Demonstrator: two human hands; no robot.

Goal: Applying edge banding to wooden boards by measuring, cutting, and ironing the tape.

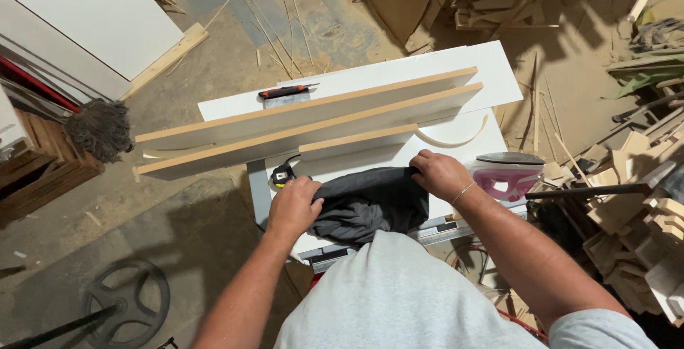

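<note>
- The white bench carries long white boards stacked on edge, raw edges up, leaving the near part free for work.
- A dark grey cloth lies bunched on the bench's near edge.
- The left hand and right hand each close their grip on a cloth end, seemingly to spread it flat.
- A pink iron rests just beside the right hand, within reach.

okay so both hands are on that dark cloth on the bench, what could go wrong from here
1. The pink iron stands at the bench edge by the right hand; an elbow bump might tip it off.
2. Tugging the dark cloth could nudge the stacked boards just behind it.
3. The left hand may push the tape measure off.
</note>
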